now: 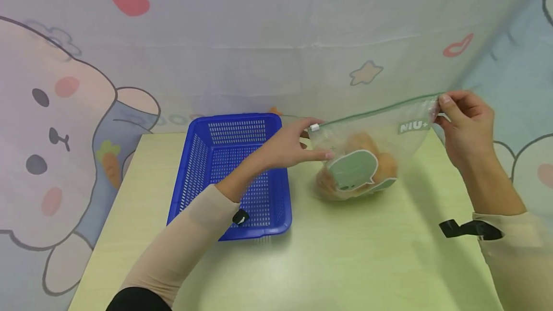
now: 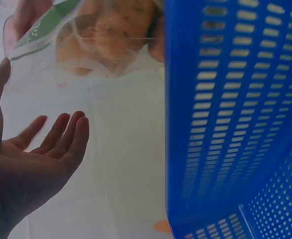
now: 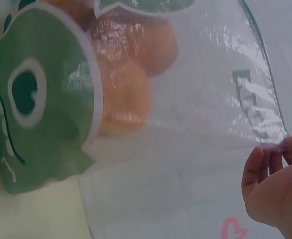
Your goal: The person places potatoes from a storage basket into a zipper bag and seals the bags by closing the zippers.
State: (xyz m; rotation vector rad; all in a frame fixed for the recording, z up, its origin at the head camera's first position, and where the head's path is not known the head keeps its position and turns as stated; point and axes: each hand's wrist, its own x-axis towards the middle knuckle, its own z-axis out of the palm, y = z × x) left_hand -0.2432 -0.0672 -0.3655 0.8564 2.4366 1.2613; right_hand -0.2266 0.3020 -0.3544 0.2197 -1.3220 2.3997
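Observation:
A clear zip bag (image 1: 382,131) with a green top strip, a white slider (image 1: 315,127) and green printed pictures stands on the table. Inside are several rounded orange-brown items (image 3: 126,97), their kind unclear through the plastic. My right hand (image 1: 468,126) pinches the bag's upper right corner between thumb and fingers, as the right wrist view (image 3: 278,186) also shows. At the slider end is my left hand (image 1: 291,145), its thumb against the bag's front and its fingers spread. The left wrist view has those fingers (image 2: 69,137) loosely bent around nothing.
A blue perforated plastic basket (image 1: 282,208) lies left of the bag, beneath my left forearm. No items show in its visible part. The pale table (image 1: 345,253) meets a printed cloth backdrop (image 1: 259,61) behind and at both sides.

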